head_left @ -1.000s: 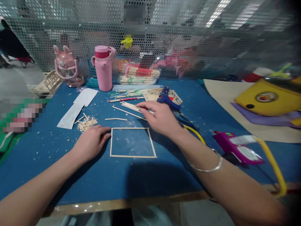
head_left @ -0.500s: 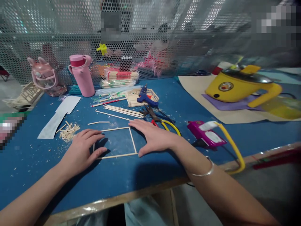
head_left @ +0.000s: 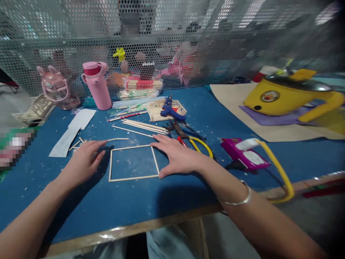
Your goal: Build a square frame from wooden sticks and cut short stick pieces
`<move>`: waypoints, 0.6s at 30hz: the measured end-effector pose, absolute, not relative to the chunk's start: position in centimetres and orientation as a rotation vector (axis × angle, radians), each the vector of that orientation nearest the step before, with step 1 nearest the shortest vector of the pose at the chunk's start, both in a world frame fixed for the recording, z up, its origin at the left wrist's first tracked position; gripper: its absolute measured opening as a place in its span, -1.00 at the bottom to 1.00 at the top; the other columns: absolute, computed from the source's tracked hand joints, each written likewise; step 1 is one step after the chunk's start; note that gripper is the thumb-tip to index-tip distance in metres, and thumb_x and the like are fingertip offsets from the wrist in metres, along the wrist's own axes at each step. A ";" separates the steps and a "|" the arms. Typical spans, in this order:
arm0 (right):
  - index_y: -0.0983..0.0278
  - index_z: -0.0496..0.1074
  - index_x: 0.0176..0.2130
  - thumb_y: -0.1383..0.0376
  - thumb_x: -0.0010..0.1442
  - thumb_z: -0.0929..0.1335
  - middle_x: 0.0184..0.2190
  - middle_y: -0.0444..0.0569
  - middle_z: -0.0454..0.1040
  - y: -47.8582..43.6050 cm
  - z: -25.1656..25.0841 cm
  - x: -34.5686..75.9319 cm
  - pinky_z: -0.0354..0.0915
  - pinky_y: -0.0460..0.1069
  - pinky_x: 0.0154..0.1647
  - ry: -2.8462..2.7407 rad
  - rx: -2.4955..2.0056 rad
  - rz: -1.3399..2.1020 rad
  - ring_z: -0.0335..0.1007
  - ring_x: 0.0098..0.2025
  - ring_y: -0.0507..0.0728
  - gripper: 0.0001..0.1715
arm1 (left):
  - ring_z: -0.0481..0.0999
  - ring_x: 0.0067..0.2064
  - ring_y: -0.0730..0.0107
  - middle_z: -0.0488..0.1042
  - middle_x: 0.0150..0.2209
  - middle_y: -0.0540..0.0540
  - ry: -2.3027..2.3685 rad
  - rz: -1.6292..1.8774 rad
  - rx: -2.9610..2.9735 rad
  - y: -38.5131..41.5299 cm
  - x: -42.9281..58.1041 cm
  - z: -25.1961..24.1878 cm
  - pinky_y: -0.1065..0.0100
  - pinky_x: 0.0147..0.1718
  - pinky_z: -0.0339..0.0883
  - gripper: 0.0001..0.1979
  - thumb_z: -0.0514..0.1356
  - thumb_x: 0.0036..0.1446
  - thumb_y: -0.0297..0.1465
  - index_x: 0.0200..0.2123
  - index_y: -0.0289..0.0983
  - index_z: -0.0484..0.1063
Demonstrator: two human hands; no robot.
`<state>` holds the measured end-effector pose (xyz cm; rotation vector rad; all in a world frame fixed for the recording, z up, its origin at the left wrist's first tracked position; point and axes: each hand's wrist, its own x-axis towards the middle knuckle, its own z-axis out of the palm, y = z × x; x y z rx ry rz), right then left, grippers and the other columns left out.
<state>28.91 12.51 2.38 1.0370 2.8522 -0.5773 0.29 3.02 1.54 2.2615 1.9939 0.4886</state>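
Four-sided and flat on the blue table, a frame of thin wooden sticks lies between my hands. My right hand spans its right side, thumb by the near corner and fingertips by the far one, with nothing gripped. My left hand hovers left of the frame, thumb and fingers apart. Its fingertips are close to a bent, cracked stick; whether they touch it I cannot tell. Behind the left hand, most of a pile of wood scraps is hidden. Several loose sticks lie beyond the frame.
Pliers with yellow and red handles and a blue glue gun lie past my right hand. Farther right are a purple device with a yellow strap and a yellow pot. A pink bottle stands at the back left.
My left hand has moved left, off the frame's left side, which now shows in full, and toward the cracked stick. My right hand stays at the right side. The view has shifted slightly.
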 end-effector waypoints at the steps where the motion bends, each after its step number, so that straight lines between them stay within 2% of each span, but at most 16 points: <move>1: 0.29 0.13 0.20 -0.08 -0.27 0.47 0.30 0.19 -0.16 12.6 2.3 28.9 -0.13 0.24 0.24 2.859 1.034 -0.575 -0.32 0.31 0.34 0.15 | 0.41 -0.12 0.16 0.46 -0.14 -0.23 2.017 0.462 2.250 3.1 0.1 1.6 0.16 -0.10 0.27 -0.57 -0.08 0.20 -0.24 -0.02 -0.34 0.37; 4: 0.30 0.14 0.19 -0.05 -0.29 0.48 0.30 0.20 -0.15 12.7 2.0 29.0 -0.13 0.26 0.23 2.869 1.034 -0.572 -0.31 0.31 0.36 0.15 | 0.42 -0.16 0.19 0.48 -0.20 -0.19 2.013 0.391 2.234 3.3 0.0 1.5 0.21 -0.14 0.28 -0.60 -0.07 0.20 -0.25 -0.08 -0.31 0.42; 13: 0.33 0.10 0.21 -0.04 -0.28 0.48 0.30 0.19 -0.17 12.6 2.1 28.8 -0.14 0.25 0.25 2.832 1.058 -0.545 -0.32 0.31 0.35 0.18 | 0.38 -0.15 0.21 0.44 -0.17 -0.18 1.969 0.439 2.264 3.4 0.4 0.6 0.21 -0.13 0.26 -0.62 0.01 0.17 -0.25 -0.01 -0.28 0.38; 18: 0.31 0.06 0.23 -0.07 -0.28 0.47 0.30 0.20 -0.17 12.6 2.2 28.8 -0.13 0.25 0.24 2.833 1.039 -0.549 -0.32 0.31 0.35 0.21 | 0.36 -0.17 0.22 0.42 -0.20 -0.18 1.928 0.503 2.357 3.7 1.8 1.4 0.22 -0.16 0.27 -0.66 -0.01 0.19 -0.31 -0.07 -0.28 0.42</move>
